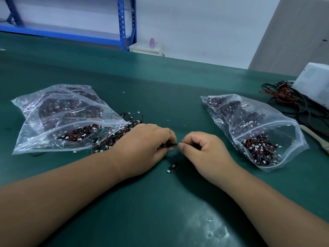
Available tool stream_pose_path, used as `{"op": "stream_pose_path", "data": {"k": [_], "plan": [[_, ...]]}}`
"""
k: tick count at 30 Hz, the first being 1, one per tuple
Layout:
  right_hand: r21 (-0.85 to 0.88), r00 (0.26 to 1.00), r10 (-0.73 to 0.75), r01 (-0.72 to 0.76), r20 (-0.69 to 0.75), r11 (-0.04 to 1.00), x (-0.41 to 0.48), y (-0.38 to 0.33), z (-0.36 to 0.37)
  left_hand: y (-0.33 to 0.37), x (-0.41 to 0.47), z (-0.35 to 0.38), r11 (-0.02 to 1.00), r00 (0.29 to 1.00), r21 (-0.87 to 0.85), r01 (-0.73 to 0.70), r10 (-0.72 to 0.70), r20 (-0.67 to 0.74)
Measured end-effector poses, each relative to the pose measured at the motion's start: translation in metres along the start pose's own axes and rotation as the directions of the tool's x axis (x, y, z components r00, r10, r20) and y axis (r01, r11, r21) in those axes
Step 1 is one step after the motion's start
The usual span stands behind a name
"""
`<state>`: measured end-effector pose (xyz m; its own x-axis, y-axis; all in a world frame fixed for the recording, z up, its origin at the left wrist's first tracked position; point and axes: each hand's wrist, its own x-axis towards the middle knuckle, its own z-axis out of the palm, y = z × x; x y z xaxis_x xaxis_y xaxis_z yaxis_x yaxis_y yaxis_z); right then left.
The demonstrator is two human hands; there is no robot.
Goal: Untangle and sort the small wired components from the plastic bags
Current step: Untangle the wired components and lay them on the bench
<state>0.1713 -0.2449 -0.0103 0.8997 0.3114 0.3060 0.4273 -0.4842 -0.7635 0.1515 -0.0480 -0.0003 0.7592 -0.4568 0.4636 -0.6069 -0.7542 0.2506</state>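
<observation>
Hands meet between left bag (53, 113) and right bag (267, 125), left hand (142, 148) and right hand (204, 150) both pinching one wired component (168, 144), seemingly to tease its wire free.

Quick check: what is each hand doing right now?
Left hand: closed, pinching one end of a small wired component.
Right hand: closed, pinching the same component's other end.

Even cool light; glare on left bag (58, 111); edges bowed; far shelf (122, 24) perhaps motion-blurred
</observation>
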Motion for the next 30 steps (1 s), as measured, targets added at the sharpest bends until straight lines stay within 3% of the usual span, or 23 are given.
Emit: {"op": "stream_pose_path", "data": {"k": [9,20,30], "plan": [[0.178,0.998,0.055,-0.051,-0.014,0.983,-0.002,-0.001,-0.003,0.0,0.001,0.0,0.998,0.997,0.002,0.059,-0.059,0.058],[0.26,0.994,0.083,-0.061,-0.074,0.964,-0.002,-0.003,-0.005,0.001,0.001,-0.003,0.995,0.991,0.038,0.096,-0.099,0.088],[0.396,0.964,0.235,-0.17,-0.122,0.902,0.004,0.005,-0.006,0.0,0.004,-0.004,0.988,0.977,0.077,0.135,-0.146,0.153]]}}
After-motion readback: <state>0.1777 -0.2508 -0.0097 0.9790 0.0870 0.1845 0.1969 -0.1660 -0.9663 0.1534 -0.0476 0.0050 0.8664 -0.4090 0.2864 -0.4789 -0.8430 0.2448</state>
